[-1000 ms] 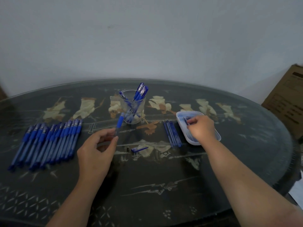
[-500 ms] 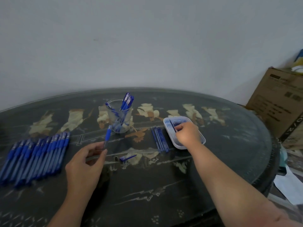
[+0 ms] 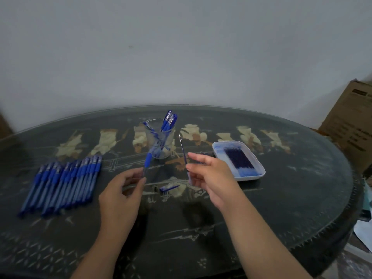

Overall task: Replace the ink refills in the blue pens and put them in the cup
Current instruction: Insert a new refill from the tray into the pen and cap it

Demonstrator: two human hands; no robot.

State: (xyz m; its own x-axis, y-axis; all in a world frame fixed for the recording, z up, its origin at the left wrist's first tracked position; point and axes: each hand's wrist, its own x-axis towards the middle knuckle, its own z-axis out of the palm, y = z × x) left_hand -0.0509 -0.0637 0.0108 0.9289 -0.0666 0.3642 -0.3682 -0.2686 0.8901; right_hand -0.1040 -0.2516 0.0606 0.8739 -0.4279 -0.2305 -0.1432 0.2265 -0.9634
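Observation:
My left hand (image 3: 120,190) pinches an uncapped blue pen barrel (image 3: 147,161), its blue grip pointing up toward the cup. My right hand (image 3: 209,174) pinches a thin ink refill (image 3: 183,152), held nearly upright with its tip up, just right of the barrel. The clear cup (image 3: 160,138) stands behind both hands with several blue pens in it. A white tray (image 3: 257,164) with several blue refills lies to the right. A row of several blue pens (image 3: 64,182) lies at the left. A blue cap (image 3: 169,188) and a small metal tip (image 3: 155,188) lie between my hands.
The dark oval table (image 3: 291,198) has a glass top and pale inlaid figures. A cardboard box (image 3: 350,125) stands beyond the table's right edge. Some old refills (image 3: 207,154) lie partly hidden behind my right hand. A plain wall rises behind the table.
My right hand has left the tray with a refill and moved left toward the barrel. My left hand holds the barrel as before. The camera view shifted.

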